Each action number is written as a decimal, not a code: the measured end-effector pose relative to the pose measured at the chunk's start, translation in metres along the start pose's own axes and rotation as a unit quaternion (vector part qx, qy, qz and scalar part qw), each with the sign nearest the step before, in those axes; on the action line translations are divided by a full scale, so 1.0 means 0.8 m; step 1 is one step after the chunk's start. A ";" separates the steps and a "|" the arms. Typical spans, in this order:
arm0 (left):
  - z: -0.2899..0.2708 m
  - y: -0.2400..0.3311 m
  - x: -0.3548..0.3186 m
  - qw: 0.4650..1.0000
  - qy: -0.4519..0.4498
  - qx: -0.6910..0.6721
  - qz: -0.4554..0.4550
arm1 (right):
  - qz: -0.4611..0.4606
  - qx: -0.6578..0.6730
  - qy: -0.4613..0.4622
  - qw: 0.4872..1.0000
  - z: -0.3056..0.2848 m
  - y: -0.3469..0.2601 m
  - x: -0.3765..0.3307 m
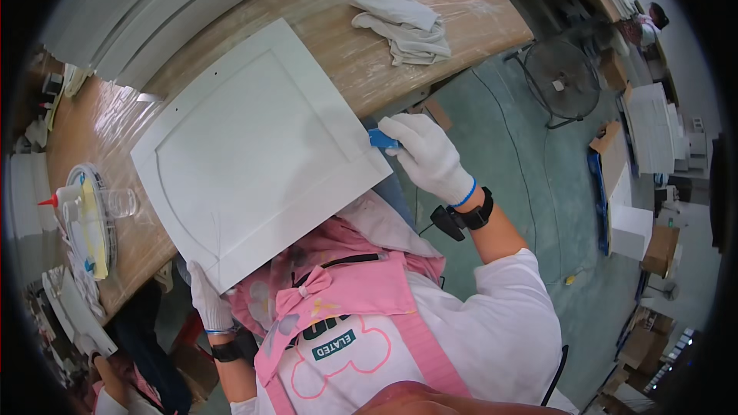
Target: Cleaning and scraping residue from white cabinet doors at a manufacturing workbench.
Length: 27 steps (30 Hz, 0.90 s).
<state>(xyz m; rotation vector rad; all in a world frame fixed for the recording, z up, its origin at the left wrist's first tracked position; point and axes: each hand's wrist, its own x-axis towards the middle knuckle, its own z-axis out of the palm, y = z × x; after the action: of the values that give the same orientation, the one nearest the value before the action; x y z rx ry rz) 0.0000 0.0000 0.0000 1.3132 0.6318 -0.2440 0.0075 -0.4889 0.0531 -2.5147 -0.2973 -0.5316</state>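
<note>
A white cabinet door (238, 146) with a recessed arched panel lies tilted across the table's near edge and reaches over my lap. My right hand (430, 155), in a white knit glove with a blue cuff, pinches a small blue hand tool (383, 139) against the door's right edge. I cannot make out the tool's exact kind. At the door's near left corner, my gloved left hand (209, 297) grips the edge; some of its fingers are hidden. Two small dark dots show near the door's far left side.
Stacked white panels (169, 8) stand at the far left of the film-covered table (477, 8). Folded cloths (400, 23) lie beyond the door. A red-tipped bottle (65, 196) stands by a round tray (111, 242). A floor fan (561, 81) stands right. Another person (115, 384) is lower left.
</note>
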 end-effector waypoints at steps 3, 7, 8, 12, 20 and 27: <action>0.006 0.000 -0.001 1.000 -0.006 0.001 0.002 | 0.001 0.006 -0.066 0.998 -0.012 -0.001 -0.001; -0.004 0.000 0.001 0.998 0.025 0.052 0.022 | -0.008 0.000 -0.010 1.000 -0.008 -0.007 0.002; -0.014 -0.006 0.005 0.996 0.009 0.080 0.028 | -0.003 -0.007 0.000 1.000 -0.006 -0.008 0.001; -0.007 -0.008 -0.003 0.996 0.021 0.059 0.057 | 0.022 -0.001 0.022 1.000 0.004 -0.009 0.000; 0.017 0.006 -0.003 0.994 0.071 0.053 -0.057 | 0.001 0.001 -0.036 0.999 -0.005 -0.010 -0.011; -0.005 0.014 -0.024 0.995 0.035 -0.076 -0.060 | 0.061 -0.027 0.006 0.998 0.006 -0.012 0.020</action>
<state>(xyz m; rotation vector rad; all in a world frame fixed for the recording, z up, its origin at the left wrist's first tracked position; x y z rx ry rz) -0.0112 0.0030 0.0194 1.1432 0.7762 -0.2437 0.0204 -0.4771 0.0610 -2.5616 -0.1255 -0.5133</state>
